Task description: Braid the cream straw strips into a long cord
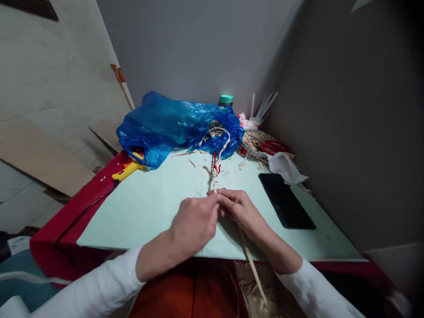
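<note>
My left hand (pixel 197 221) and my right hand (pixel 243 212) meet over the table, fingers closed on the near end of a pale braided cord (pixel 215 176). The cord runs away from me and curls over at its far end, against a blue plastic bag (pixel 179 126). A red string (pixel 215 163) is tied around it ahead of my fingertips. Below my right hand a loose flat pale strand (pixel 253 265) hangs past the table's front edge. My fingers hide the part of the cord between them.
A yellow glue gun (pixel 130 170) with a black cable lies at the left. To the right are a black phone (pixel 286 201), a white paper scrap (pixel 286 167) and a woven basket (pixel 253 141) with red-handled scissors (pixel 273 145). Glue sticks (pixel 266 104) stand in a cup behind.
</note>
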Motion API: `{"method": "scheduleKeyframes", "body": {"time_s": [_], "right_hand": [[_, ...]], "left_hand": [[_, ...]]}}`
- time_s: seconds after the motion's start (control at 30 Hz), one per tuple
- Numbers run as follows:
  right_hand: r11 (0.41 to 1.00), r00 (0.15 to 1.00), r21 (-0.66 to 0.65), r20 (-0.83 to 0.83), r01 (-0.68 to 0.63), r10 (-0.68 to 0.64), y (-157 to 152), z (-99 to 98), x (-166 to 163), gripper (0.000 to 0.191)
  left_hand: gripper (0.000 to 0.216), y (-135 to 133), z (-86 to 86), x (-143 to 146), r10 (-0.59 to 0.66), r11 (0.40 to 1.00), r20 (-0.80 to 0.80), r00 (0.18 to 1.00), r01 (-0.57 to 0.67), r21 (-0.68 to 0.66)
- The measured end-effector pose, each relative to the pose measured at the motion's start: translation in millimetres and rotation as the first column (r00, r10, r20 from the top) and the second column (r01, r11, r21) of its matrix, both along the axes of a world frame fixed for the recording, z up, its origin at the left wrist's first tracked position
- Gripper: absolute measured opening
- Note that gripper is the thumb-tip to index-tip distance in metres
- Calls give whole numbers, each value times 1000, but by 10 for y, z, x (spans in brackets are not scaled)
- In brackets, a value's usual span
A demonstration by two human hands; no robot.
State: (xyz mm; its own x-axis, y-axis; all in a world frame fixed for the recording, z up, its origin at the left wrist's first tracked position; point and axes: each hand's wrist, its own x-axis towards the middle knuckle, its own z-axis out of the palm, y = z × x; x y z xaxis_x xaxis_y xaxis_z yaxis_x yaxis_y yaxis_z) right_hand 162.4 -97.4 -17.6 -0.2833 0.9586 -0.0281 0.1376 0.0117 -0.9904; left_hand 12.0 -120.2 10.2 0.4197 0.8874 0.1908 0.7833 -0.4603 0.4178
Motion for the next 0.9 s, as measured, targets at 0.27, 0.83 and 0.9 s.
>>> {"method": "scheduleKeyframes", "body": {"time_s": [0.27,0.83,0.9], "right_hand": [[983,960,-181,-280,-25,-27,-18,-8,41,37],[992,991,-21,-50,-122,120,-111,21,-6,30],[986,983,147,175,-80,53,-146,8,-43,29]], "left_hand": [[22,-82,-65,53,-106,986,-96,990,117,117],[6,389,-106,-118,310,593,711,631,456,-664],[6,361,-127,-163,321,614,703,635,426,-665]]}}
